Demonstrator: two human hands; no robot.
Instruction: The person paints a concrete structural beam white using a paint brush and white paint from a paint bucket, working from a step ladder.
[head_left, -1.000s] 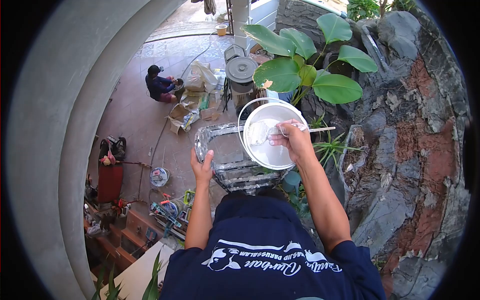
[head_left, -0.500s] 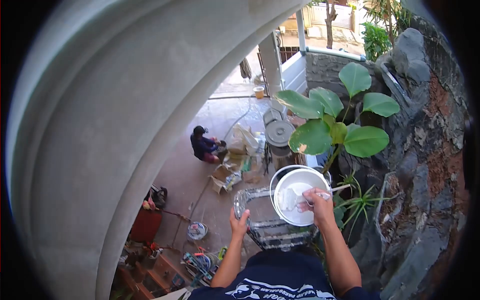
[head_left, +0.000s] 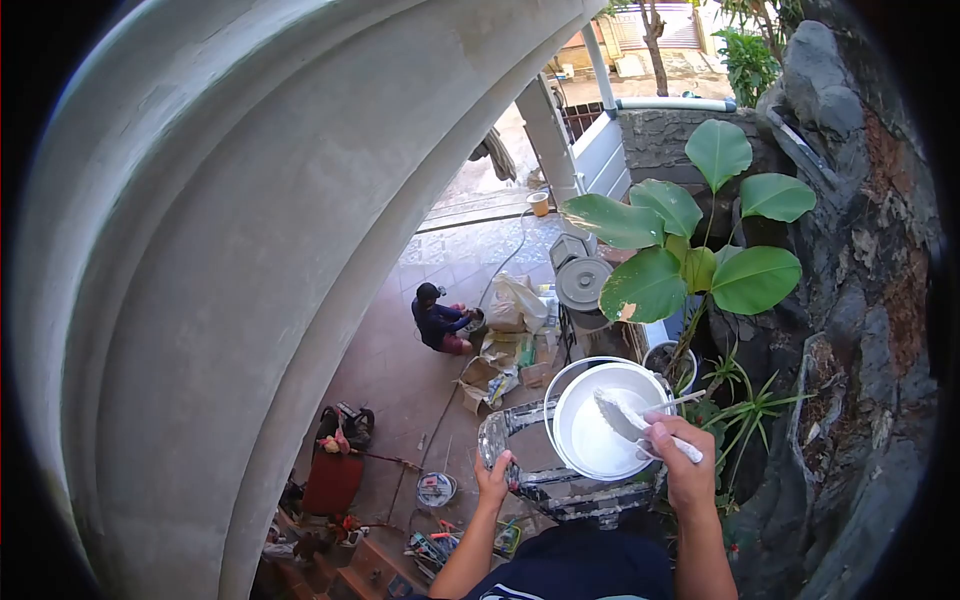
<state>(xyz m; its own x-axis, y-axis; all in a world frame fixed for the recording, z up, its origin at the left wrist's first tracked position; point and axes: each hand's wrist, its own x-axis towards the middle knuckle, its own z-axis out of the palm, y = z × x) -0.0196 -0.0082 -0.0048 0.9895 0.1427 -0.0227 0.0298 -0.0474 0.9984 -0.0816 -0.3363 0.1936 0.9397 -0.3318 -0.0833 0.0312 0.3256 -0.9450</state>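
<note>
My right hand (head_left: 685, 465) is closed around the white-smeared handle of a trowel (head_left: 622, 416). The trowel's blade carries white paste and is over the open white bucket (head_left: 565, 440), which has white material inside and a thin wire handle. A pale stick (head_left: 675, 403) leans out over the bucket's right rim. The bucket sits on the paint-splattered top of a dark ladder (head_left: 540, 478). At that ladder's left end, my left hand (head_left: 493, 478) grips the frame, its fingers partly hidden.
A curved grey plastered wall (head_left: 250, 220) fills the left side. Rough rock (head_left: 860, 300) and a large-leaved plant (head_left: 655, 285) rise on the right. Far below, another person (head_left: 440, 320) crouches beside sacks (head_left: 515, 305). A small bucket (head_left: 436, 489) and scattered tools stand on the floor.
My right hand has come up and right from inside the bucket, bringing the trowel blade into sight. My left hand keeps its grip on the ladder. The whole view has shifted a little.
</note>
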